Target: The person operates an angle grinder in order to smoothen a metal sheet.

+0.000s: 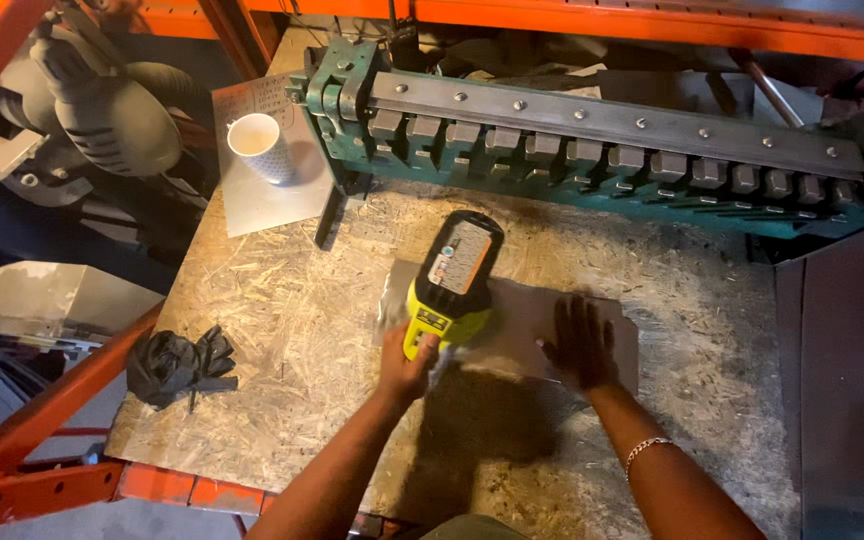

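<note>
My left hand [409, 362] grips the handle of a yellow-green cordless power tool [452, 283] with a black battery pack on top, held upright over a flat grey sheet of metal [522, 312] lying on the chipboard bench [282, 320]. My right hand [580, 343] lies flat with its fingers spread on the right part of that sheet, pressing it down. A bracelet sits on my right wrist. The tool's working end is hidden under its body.
A green metal bending brake [592, 140] spans the back of the bench. A paper cup [260, 146] stands on a second metal sheet [262, 195] at the back left. Black gloves [177, 365] lie near the left edge. Orange rack beams [42, 410] frame the bench.
</note>
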